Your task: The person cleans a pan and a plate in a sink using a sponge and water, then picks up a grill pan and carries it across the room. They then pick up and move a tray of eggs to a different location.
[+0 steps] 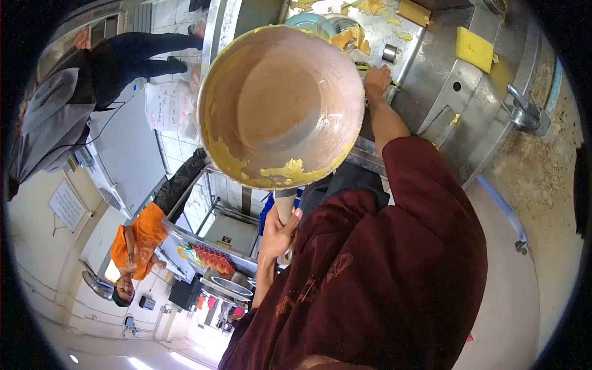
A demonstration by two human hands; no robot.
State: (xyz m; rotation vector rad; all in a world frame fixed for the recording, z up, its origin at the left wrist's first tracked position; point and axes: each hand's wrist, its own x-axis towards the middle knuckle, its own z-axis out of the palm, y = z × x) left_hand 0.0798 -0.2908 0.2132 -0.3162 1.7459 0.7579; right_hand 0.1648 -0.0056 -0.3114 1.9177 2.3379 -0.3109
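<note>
A large frying pan with a worn pinkish-brown inside is tilted toward me, yellow batter-like residue stuck around its rim. My left hand is wrapped around its light handle, below the pan. My right hand reaches past the pan's right side to the edge of the metal sink tray. Its fingers are curled down by something green-yellow, mostly hidden; I cannot tell what they grip. Close to these fingers stands a small metal cup. Behind the pan's rim lie a teal bowl and yellow scraps.
A yellow sponge-like block lies on the steel counter near a faucet. On the left, a person in orange and another in dark clothing are nearby. A white plastic bag sits on the tiled floor.
</note>
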